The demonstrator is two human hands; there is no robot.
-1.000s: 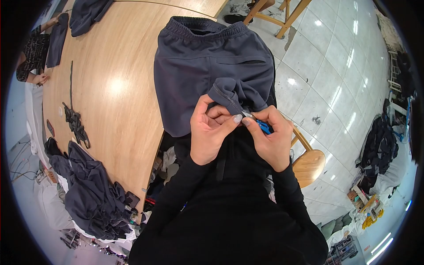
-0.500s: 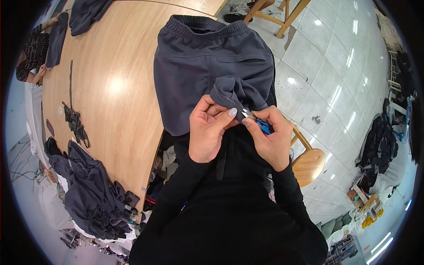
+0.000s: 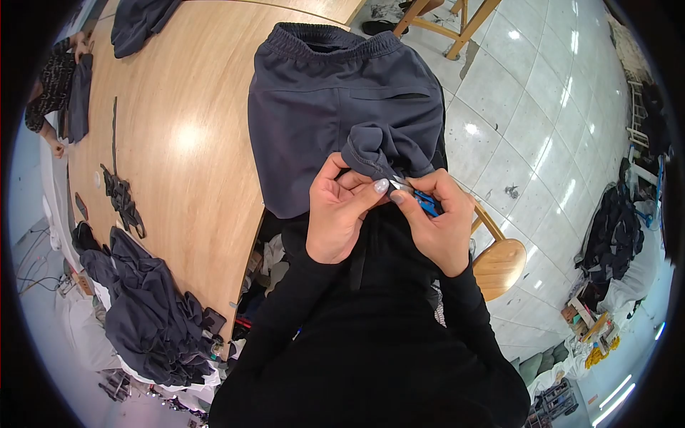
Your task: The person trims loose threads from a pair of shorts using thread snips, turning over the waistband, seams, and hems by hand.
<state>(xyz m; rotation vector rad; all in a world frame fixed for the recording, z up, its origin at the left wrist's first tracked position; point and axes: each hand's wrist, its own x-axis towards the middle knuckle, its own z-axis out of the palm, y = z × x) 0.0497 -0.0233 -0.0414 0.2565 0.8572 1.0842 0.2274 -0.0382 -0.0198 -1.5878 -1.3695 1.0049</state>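
Note:
Dark grey shorts [image 3: 300, 135] with an elastic waistband lie over the table edge, waistband away from me. My left hand [image 3: 341, 207] pinches the turned-up leg hem [image 3: 365, 153] between thumb and fingers. In my right hand [image 3: 442, 221] are small blue-handled thread snips [image 3: 427, 204], gripped by thumb and fingers. Their metal tips touch or lie very close to the hem, right beside my left thumb. Part of the snips is hidden by my right fingers.
Wooden table [image 3: 193, 93] stretches to the left, with a heap of dark garments [image 3: 153, 314], a phone [image 3: 212, 321] and black straps [image 3: 121, 200] on it. Another person [image 3: 57, 89] handles a dark garment at far left. A wooden stool [image 3: 499, 267] stands on the tiled floor at right.
The snips' tips look closer together, and my left hand has shifted very slightly right. At far left, the other person's hand and garment have moved lower.

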